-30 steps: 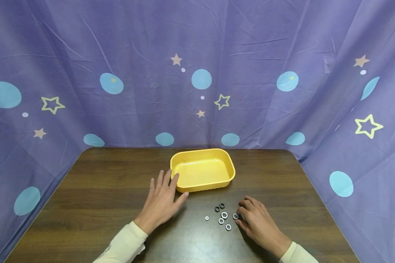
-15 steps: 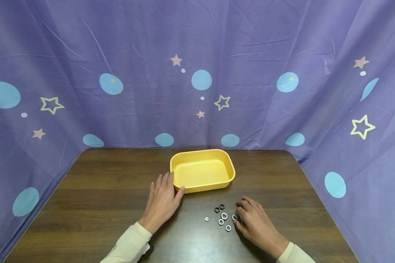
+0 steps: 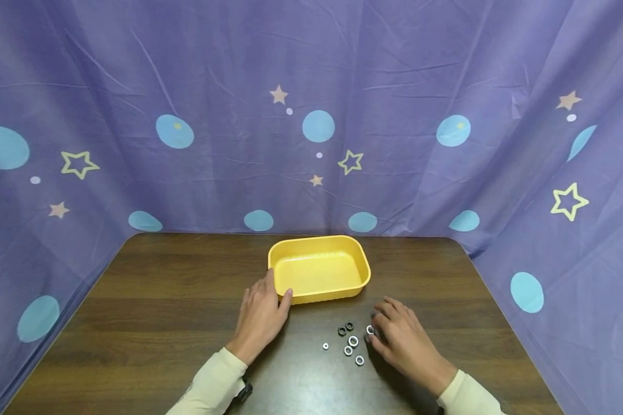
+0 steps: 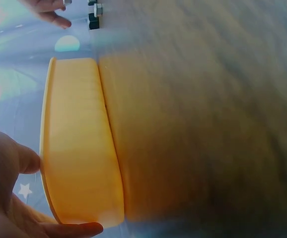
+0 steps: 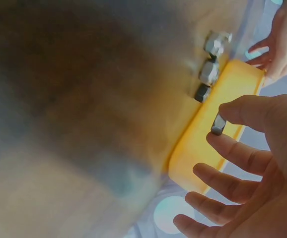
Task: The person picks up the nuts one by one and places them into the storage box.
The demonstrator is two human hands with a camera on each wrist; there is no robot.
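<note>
Between its thumb and index fingertip my right hand (image 3: 407, 344) pinches a silver hex nut (image 5: 218, 124), held just above the table; its other fingers are spread. The yellow tray (image 3: 322, 297) stands toward the back of the table, with nothing seen inside it. My left hand (image 3: 260, 317) holds the tray's near left corner, thumb at the front rim and fingers along the left side. Left of the right hand lie several loose nuts: two dark nuts (image 3: 342, 331), silver ones such as this larger nut (image 3: 353, 341), and a tiny nut (image 3: 325, 346).
A brown wood-grain table (image 3: 176, 300) carries everything. Behind it and at both sides hangs a purple curtain (image 3: 228, 144) with stars and blue dots. A dark band (image 3: 245, 392) shows at the left sleeve's cuff.
My left hand has drawn in to the tray's corner and taken hold of it. My right hand has pinched the nearest silver nut and lifted it off the table.
</note>
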